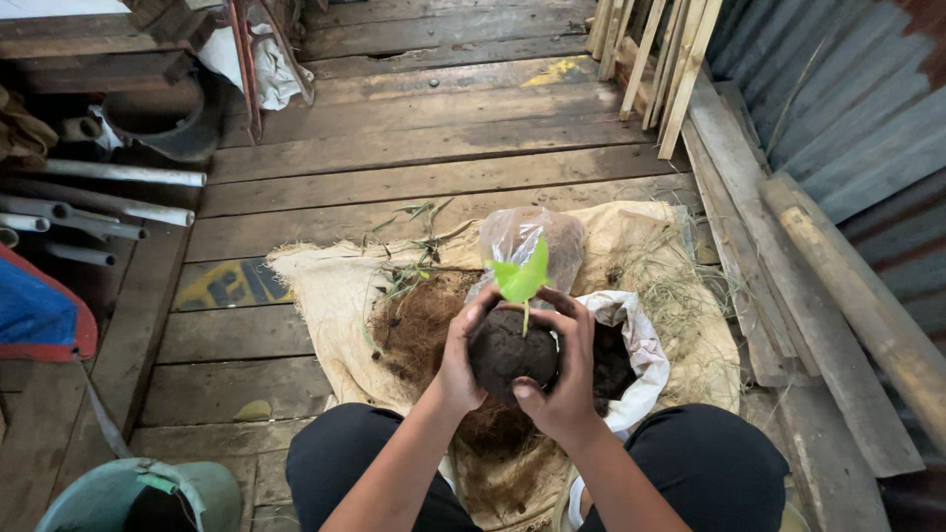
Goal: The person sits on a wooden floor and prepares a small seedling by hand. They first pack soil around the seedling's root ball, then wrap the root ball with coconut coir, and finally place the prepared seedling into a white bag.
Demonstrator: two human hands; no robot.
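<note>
Both hands cup a dark round ball of soil [507, 353] with a small bright green seedling [522, 278] standing up out of its top. My left hand [459, 357] wraps the ball's left side and my right hand [567, 372] wraps its right side and front. Under the hands a pile of brown coconut fibre [414, 330] lies on a pale burlap sack [330, 286] spread over the plank floor. A white bag of dark soil [631, 350] sits open just right of the ball. Behind it stands a clear plastic bag [527, 239].
My knees in black trousers [709, 463] frame the sack. Grey pipes [108, 197] lie at the left by a blue-and-red object [34, 310]. A green bucket [128, 498] is at bottom left. Wooden slats [655, 59] lean at the back right; planks and corrugated metal [857, 108] line the right.
</note>
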